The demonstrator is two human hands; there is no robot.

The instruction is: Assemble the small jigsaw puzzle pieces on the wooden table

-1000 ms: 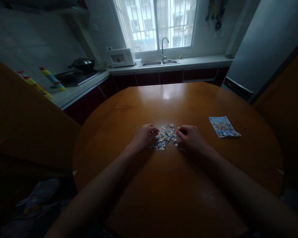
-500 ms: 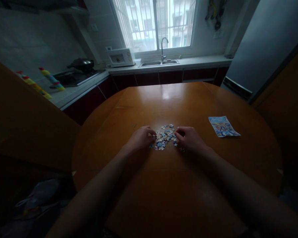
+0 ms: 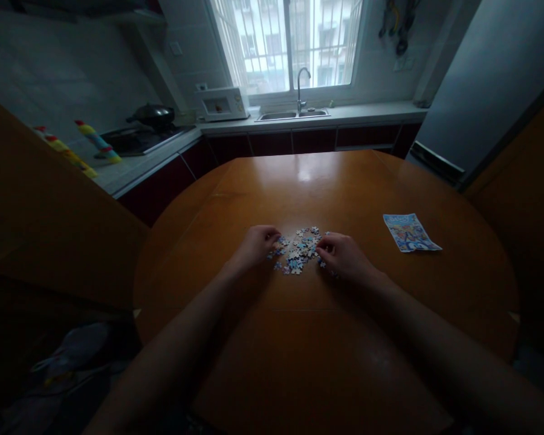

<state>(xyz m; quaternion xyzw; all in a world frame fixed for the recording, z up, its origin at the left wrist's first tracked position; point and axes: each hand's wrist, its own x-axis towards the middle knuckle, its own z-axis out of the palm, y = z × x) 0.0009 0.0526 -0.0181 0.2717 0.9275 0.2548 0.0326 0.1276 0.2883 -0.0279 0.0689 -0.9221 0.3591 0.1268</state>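
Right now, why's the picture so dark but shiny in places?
Head view: the barred window glows overbright, everything around it dim; head view: pale glare marks the wooden table's far side; head view: the jigsaw pieces show too small for their prints to read clearly.

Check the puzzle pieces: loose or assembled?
Loose: the puzzle pieces lie in an irregular pile between left hand and right hand, strays around its edges. Cannot tell whether any two interlock; too small.

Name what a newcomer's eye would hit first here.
Probably the bright barred window at the back, above the sink. Next, the loose jigsaw pieces on the wooden table, between left hand and right hand. Then the colourful printed sheet, further right.
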